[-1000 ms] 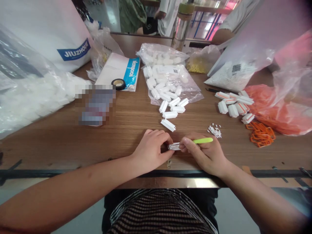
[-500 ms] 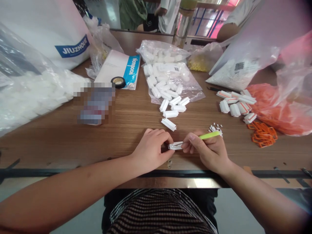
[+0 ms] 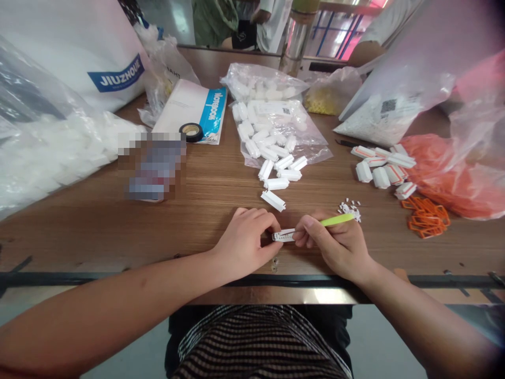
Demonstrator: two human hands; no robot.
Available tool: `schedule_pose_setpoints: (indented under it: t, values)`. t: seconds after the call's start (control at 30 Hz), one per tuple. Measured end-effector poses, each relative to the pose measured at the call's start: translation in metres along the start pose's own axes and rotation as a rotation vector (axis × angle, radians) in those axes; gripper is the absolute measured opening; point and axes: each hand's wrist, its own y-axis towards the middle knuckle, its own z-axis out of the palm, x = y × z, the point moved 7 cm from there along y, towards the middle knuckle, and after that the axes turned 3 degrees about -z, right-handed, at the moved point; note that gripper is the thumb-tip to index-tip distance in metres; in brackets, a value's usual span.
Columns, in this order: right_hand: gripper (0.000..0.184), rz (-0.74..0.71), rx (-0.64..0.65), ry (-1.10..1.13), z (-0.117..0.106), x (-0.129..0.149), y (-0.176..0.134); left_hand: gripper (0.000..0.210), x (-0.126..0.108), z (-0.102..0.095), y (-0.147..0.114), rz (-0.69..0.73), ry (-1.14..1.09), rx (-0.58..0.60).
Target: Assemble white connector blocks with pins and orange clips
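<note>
My left hand [image 3: 248,243] pinches the left end of a small white plastic connector housing [image 3: 286,236] between thumb and forefinger, low over the table near its front edge. A row of small openings shows along the housing. In my right hand [image 3: 335,241] is a pair of yellow-green tweezers [image 3: 337,220], closed in the fingers like a pen. Their thin tip points left and lies over the housing; whether it grips a part is too small to tell. Tiny white pieces [image 3: 350,209] lie loose just beyond my right hand.
White housings [image 3: 274,200] spill from a clear bag [image 3: 315,152] ahead. Orange frames [image 3: 428,218] and orange-banded housings [image 3: 381,178] lie right. A notebook [image 3: 169,116] with a tape roll [image 3: 191,132], a blurred-out object [image 3: 158,168] and a large bag [image 3: 59,158] occupy the left. People sit beyond.
The right hand and tweezers have shifted very slightly left, uncovering more of the tiny white pieces. The left hand keeps its hold on the housing.
</note>
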Motion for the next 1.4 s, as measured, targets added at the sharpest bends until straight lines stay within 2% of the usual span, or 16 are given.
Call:
schedule_pose_setpoints:
  t: [0.23, 0.4, 0.5, 0.63, 0.7, 0.93, 1.4]
  values:
    - [0.033, -0.011, 0.042, -0.14, 0.004, 0.008, 0.004, 0.012, 0.0, 0.0, -0.001, 0.0, -0.003, -0.005]
    - [0.025, -0.181, 0.132, -0.348, 0.012, 0.031, 0.004, 0.013, 0.001, 0.002, 0.0, -0.006, 0.001, -0.003]
    - [0.021, -0.258, 0.14, -0.338, 0.012, 0.034, -0.002, 0.013, 0.001, 0.001, 0.001, -0.006, -0.001, -0.01]
    - [0.025, -0.158, -0.072, -0.138, -0.008, 0.019, -0.008, 0.011, 0.001, 0.0, 0.0, -0.015, 0.003, -0.002]
    - [0.027, -0.092, -0.135, -0.078, -0.014, 0.011, -0.009, 0.01, 0.0, 0.0, 0.0, -0.016, 0.0, 0.009]
    - [0.028, -0.06, -0.054, -0.046, -0.006, 0.007, -0.002, 0.011, 0.0, 0.0, 0.0, -0.006, -0.001, 0.001]
    - [0.029, -0.029, -0.037, -0.035, -0.002, 0.001, -0.002, 0.01, 0.001, 0.001, 0.0, 0.003, 0.002, 0.006]
